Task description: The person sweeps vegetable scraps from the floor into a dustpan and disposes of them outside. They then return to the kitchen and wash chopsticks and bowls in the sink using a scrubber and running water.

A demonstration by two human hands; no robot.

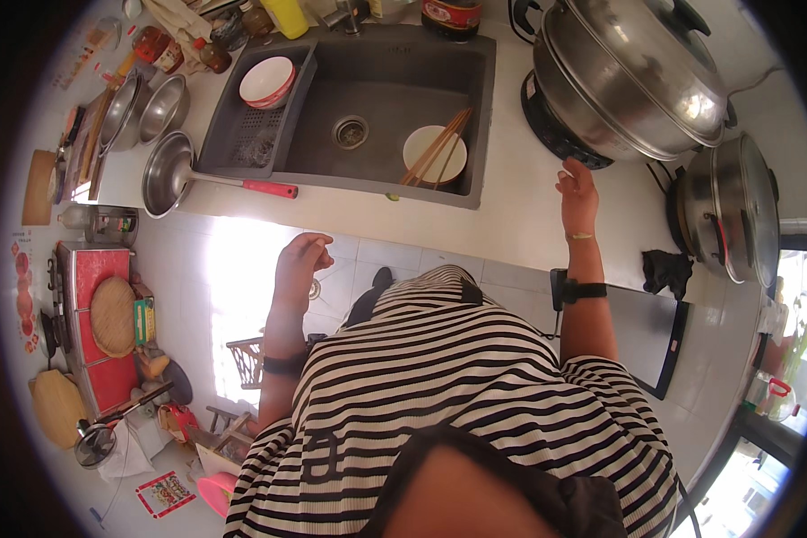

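My left hand [302, 259] hangs before the counter's front edge, its fingers loosely curled and nothing seen in it. Closest to it is the ladle [262, 187] with a red grip, its bowl lying to the left. Over the counter at the right, my right hand [577, 195] has bent, slightly spread fingers and holds nothing visible. Just beyond them stands a large lidded steel pot [619, 87] on a round black base [551, 128]. Between my hands, the grey sink [390, 94] contains a white bowl [417, 148] with wooden chopsticks [444, 151] laid across it.
Stacked white bowls [267, 81] sit in the sink's perforated side tray [242, 138]. Steel bowls [163, 111] and bottles [158, 50] crowd the left. Another lidded pot [733, 208] and a black cloth [668, 271] lie to the right. A faucet [350, 17] rises behind the sink.
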